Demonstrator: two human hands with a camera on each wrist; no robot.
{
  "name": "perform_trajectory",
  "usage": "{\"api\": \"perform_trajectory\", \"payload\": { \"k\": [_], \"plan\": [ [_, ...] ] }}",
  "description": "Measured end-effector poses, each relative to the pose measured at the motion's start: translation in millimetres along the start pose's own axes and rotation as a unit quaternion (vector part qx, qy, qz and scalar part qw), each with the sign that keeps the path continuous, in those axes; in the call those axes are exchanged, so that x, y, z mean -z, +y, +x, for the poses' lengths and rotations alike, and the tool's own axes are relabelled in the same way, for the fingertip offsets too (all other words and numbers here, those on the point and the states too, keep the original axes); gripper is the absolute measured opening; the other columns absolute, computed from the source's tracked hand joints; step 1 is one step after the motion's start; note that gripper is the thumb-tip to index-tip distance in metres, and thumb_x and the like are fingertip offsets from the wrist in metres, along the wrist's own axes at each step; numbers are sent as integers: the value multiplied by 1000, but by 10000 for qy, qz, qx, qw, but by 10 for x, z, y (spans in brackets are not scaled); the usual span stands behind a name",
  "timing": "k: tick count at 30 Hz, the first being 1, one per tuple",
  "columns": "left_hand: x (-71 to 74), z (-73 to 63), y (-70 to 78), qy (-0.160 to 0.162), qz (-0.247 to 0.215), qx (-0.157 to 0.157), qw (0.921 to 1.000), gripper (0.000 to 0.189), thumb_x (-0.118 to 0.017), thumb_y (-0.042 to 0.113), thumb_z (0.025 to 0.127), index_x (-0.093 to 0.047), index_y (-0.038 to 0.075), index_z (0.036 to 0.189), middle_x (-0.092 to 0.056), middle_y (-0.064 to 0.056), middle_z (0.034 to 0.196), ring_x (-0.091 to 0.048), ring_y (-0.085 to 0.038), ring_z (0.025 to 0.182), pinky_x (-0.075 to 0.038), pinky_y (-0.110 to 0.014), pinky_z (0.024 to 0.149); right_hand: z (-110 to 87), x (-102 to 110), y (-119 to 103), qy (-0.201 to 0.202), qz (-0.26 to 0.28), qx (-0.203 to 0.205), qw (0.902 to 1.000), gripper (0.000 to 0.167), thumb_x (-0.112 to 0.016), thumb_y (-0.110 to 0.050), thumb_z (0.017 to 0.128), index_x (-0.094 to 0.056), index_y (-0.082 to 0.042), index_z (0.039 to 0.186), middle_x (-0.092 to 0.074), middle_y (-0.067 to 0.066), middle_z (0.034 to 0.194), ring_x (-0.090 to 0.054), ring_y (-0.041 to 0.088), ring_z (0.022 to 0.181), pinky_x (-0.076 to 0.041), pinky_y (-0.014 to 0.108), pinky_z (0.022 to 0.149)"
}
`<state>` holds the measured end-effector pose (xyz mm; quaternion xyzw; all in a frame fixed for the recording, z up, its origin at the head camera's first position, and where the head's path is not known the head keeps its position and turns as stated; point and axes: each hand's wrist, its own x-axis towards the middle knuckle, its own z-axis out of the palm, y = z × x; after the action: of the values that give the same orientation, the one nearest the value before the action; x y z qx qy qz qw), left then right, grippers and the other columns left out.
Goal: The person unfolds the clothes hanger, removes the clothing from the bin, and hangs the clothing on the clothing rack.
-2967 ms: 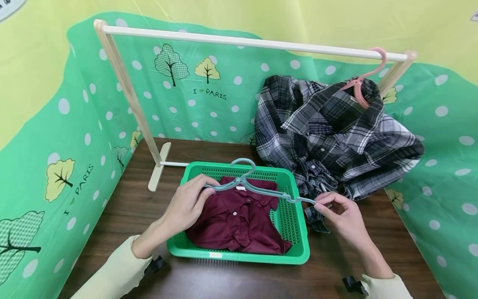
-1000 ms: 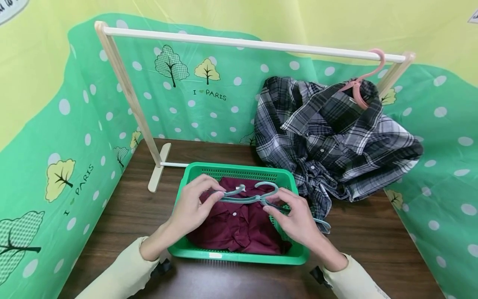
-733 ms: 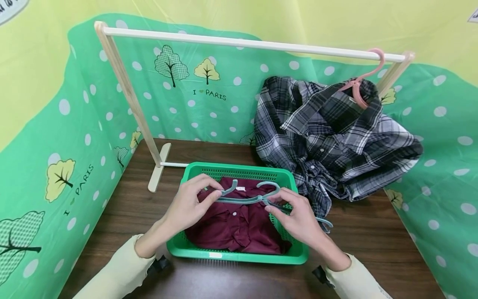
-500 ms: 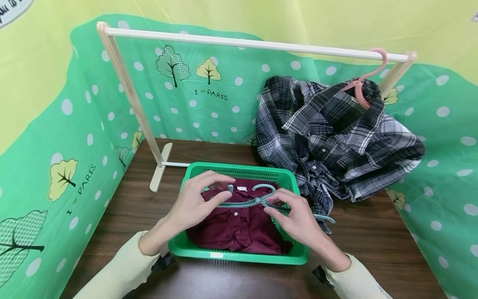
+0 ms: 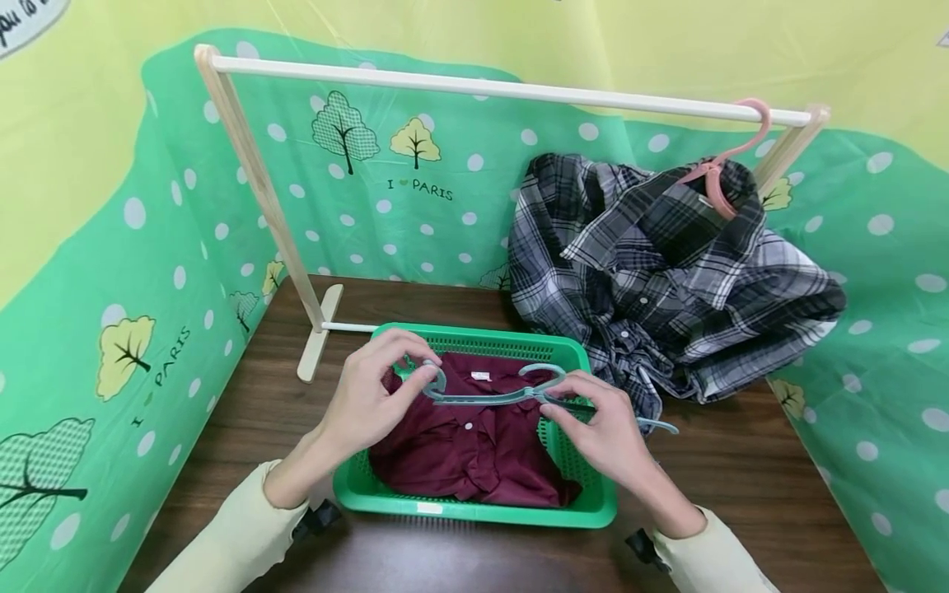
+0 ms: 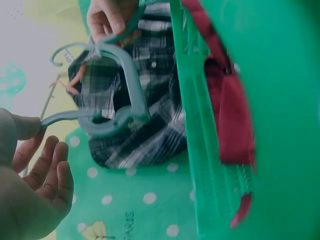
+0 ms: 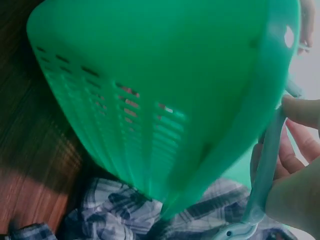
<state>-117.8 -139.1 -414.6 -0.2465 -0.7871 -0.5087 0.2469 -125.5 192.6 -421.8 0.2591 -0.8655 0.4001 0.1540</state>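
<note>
A blue-grey folding clothes hanger [image 5: 482,400] is held above a maroon shirt [image 5: 474,453] lying in a green basket [image 5: 474,514]. My left hand [image 5: 374,395] pinches the tip of the hanger's jointed left end piece between thumb and index finger. The left wrist view shows this end piece [image 6: 67,117] bent at its joint, the other fingers loosely curled below. Just right of the hook, my right hand [image 5: 600,420] grips the hanger's other arm. That arm's end sticks out past the hand, over the basket's right side. In the right wrist view, thumb and fingers clasp the hanger bar [image 7: 267,170].
A black-and-white plaid shirt [image 5: 630,272] hangs by a pink hanger [image 5: 741,148] at the right end of a rack with a white rail [image 5: 474,82]. Its lower part bunches beside the basket. Printed green and yellow cloth [image 5: 222,206] surrounds the dark wooden table [image 5: 415,560].
My right hand has moved left from the hanger's far end to near the hook. My left hand loosened its fingers, then pinched the left end piece, which has swung leftward.
</note>
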Motion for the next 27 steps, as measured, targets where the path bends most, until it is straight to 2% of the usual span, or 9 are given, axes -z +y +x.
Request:
{"api": "perform_trajectory", "payload": {
  "k": [2,4,7,10,13,18,23,25,27],
  "plan": [
    [54,10,-18,146,100,-2,9998,13,-80,2,102,-82,15,104,-78,-1,109,-68,-13,96,-53,-25,74,8,37,15,121,41,-100,9999,24,-91,4,91,-85,-15,104,-83,-1,102,-72,0,100,-54,15,86],
    [106,17,-51,284,177,-9,9994,13,-80,1,102,-82,13,106,-78,-1,108,-69,-13,96,-54,-27,79,19,76,31,234,106,-214,9994,23,-90,5,91,-85,-13,103,-83,1,103,-70,-2,99,-53,15,82],
    [174,18,-116,442,187,-2,9988,13,-79,0,101,-82,11,108,-78,-2,107,-68,-12,93,-54,-23,82,30,147,44,364,281,-487,9978,20,-89,6,91,-85,-9,104,-83,1,105,-69,-4,99,-53,15,80],
    [225,12,-169,509,132,16,9986,15,-78,-2,101,-83,10,109,-78,-2,105,-65,-10,89,-50,-19,77,42,220,54,483,517,-692,9951,21,-86,10,92,-84,-4,107,-80,-8,106,-68,-4,99,-55,13,84],
    [260,-4,-207,494,99,117,9987,10,-77,1,104,-83,8,109,-77,-3,103,-63,-7,87,-46,-18,72,57,271,61,606,770,-696,9927,23,-83,15,91,-83,0,109,-77,-16,106,-68,-1,98,-56,11,86],
    [308,-46,-271,258,287,596,9975,8,-78,6,105,-85,8,107,-78,-4,103,-63,-6,86,-51,-22,74,70,311,80,805,946,-556,9907,25,-80,21,90,-80,7,110,-74,-22,105,-68,0,96,-56,11,86],
    [317,-102,-366,-380,565,1311,9890,9,-82,8,104,-89,13,106,-81,-2,105,-65,-8,86,-55,-24,78,71,339,95,920,1031,-579,9887,23,-80,22,90,-79,9,109,-74,-21,105,-69,0,96,-56,11,87],
    [308,-122,-398,-572,620,1465,9856,9,-83,8,103,-90,12,106,-82,-3,106,-66,-8,85,-56,-24,78,66,350,95,897,992,-606,9892,23,-80,21,90,-80,8,109,-74,-21,105,-68,1,96,-56,11,87],
    [300,-129,-413,-615,623,1495,9849,9,-84,8,102,-91,11,106,-82,-4,106,-66,-9,83,-55,-24,76,59,361,91,848,920,-639,9901,24,-81,20,91,-80,7,111,-74,-21,105,-69,0,96,-56,10,87]
  ]
}}
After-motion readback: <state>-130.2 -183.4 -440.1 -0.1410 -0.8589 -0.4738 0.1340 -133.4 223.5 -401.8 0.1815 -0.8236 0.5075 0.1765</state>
